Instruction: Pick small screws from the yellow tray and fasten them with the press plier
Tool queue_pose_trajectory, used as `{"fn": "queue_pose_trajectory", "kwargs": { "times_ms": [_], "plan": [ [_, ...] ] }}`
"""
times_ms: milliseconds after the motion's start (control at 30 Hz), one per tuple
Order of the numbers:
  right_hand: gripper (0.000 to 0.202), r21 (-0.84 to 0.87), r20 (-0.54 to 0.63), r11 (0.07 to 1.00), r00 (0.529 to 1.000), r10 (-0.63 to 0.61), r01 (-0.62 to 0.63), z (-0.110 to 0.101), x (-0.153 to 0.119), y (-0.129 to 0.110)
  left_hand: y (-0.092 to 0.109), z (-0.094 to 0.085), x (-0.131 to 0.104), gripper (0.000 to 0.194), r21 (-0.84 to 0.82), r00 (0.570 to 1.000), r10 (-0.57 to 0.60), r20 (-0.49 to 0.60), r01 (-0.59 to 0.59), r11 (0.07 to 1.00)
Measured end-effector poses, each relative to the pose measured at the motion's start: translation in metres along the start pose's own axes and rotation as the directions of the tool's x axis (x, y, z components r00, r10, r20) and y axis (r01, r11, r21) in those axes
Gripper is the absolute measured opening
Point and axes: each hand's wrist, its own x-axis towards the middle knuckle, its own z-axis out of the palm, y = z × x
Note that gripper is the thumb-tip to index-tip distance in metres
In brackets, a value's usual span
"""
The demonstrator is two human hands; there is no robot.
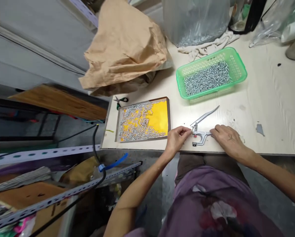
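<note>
Right grip [228, 140] clamps the pliers [204, 134], likely steadying them; left grip [177, 140] is pinched together at their head, contents unclear.

Upper garment: top [187, 194], muted purple, soft cloth with visible creasing. Front decoration: large pale flower [223, 210], whitish, broad rounded petals with fine veining; smaller pale flower [199, 188] higher on the front, partly lost in a fold; blurred red patches [208, 219] flanking the large flower; darker bluish-grey shading around and below. Lower garment: trousers [190, 163], dark brownish grey, plain, both thighs visible. Arms: two, slender, forearms uncovered; sleeve edges not clearly made out. Left grip [178, 140]: bare hand, slim fingers. Right grip [227, 140]: bare hand, faint branching lines across the back.
</note>
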Motion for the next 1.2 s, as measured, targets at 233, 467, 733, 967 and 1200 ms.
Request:
{"fn": "queue_pose_trajectory", "kwargs": {
  "times_ms": [233,467,733,967,1200],
  "plan": [
    [0.026,-0.002,0.020,1.000,1.000,0.019,-0.019,-0.002,-0.004,-0.001,-0.017,0.028,-0.009,0.016,0.074,0.999,-0.046,-0.018,0.048,0.996],
    [0.025,0.001,-0.032,0.999,0.999,0.032,-0.032,0.005,-0.004,-0.001,-0.023,0.028,-0.011,0.021,0.093,0.987,-0.163,0.003,0.162,0.982],
    [0.026,0.006,-0.020,0.999,0.999,0.047,-0.047,0.009,-0.001,-0.003,-0.012,0.018,-0.004,0.030,0.148,0.932,-0.307,0.194,0.282,0.948],
    [0.019,0.068,0.064,0.997,0.998,0.021,-0.026,0.000,-0.003,0.000,-0.009,0.020,-0.005,0.029,0.133,0.912,-0.359,0.200,0.337,0.932],
    [0.088,0.070,-0.040,0.990,0.992,-0.120,0.122,-0.005,0.025,0.045,-0.014,0.020,-0.007,0.032,0.145,0.928,-0.320,0.192,0.296,0.944]
  ]
}}
